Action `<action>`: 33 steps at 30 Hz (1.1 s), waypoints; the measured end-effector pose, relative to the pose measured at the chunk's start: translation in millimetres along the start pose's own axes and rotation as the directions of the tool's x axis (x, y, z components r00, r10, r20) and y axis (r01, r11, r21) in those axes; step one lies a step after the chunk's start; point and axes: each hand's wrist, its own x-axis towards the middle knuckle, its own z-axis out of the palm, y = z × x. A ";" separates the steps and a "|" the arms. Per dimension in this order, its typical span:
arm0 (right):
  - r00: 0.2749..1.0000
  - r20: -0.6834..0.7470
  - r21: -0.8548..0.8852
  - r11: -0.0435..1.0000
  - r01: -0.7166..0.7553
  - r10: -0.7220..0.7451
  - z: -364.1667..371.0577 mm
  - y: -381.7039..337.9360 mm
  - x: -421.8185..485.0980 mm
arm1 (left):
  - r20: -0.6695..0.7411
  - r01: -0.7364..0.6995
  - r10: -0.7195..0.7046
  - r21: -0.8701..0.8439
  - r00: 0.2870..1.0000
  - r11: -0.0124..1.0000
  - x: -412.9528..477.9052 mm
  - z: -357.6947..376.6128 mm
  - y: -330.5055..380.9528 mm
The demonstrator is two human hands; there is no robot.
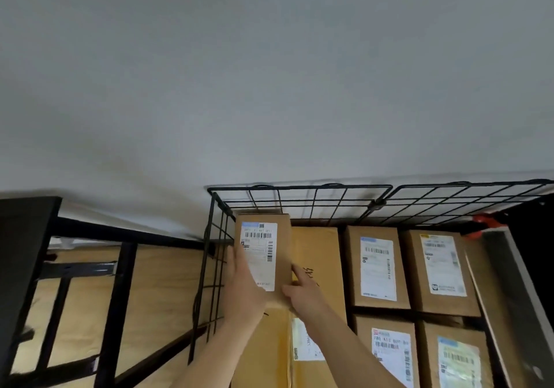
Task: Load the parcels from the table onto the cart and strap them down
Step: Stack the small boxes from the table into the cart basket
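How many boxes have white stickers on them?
6: one held by both hands, one under the right arm, two at the back right, two nearer right. More may be hidden.

The parcel (263, 255) is plain tan cardboard with a white label (260, 257) printed in black barcodes and topped by a pale blue strip. The cart (302, 200) is a grid of black wire. Other boxes (376, 267) are brown too, white-labelled. A red clip (487, 222) shows. The wall (269, 73) is flat grey-white.
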 end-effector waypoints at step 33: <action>0.744 -0.148 -0.247 0.753 0.610 -0.651 91.4 -104.3 -227.3 | -0.395 -0.449 0.416 0.010 0.819 0.893 -159.2 -228.4 31.8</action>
